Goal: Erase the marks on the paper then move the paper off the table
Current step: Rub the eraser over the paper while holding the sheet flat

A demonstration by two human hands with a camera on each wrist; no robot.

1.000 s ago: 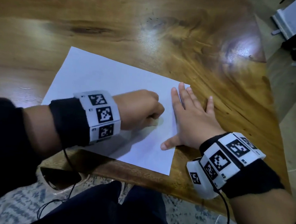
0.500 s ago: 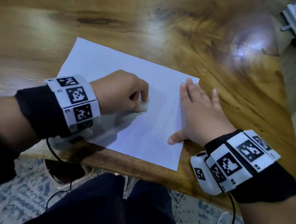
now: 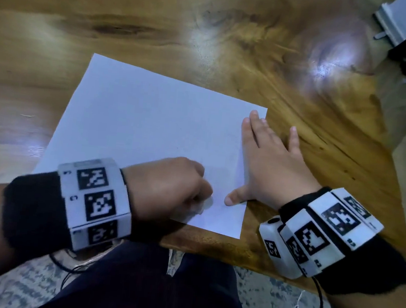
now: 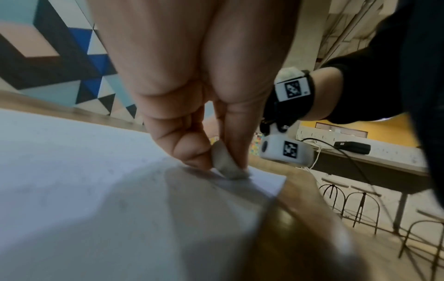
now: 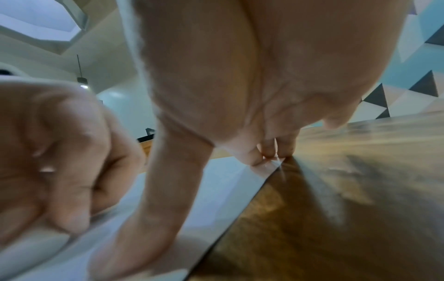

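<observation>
Left hand (image 3: pixel 168 190) pinches a small grey-white eraser (image 4: pixel 224 163) down on the white paper sheet (image 3: pixel 149 129) near the wooden table's (image 3: pixel 295 162) front edge; right hand (image 3: pixel 268 165) lies flat, fingers straight, pinning the sheet's right edge. Short, light strokes look safest against creasing.

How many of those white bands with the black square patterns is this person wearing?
2. One band sits on the left wrist, behind the left hand pinching an eraser; the other band is on the right wrist.

One paper (image 3: pixel 149 129), one eraser (image 4: pixel 224 161), one table (image 3: pixel 297 143), two wrist bands (image 3: pixel 93 203).
</observation>
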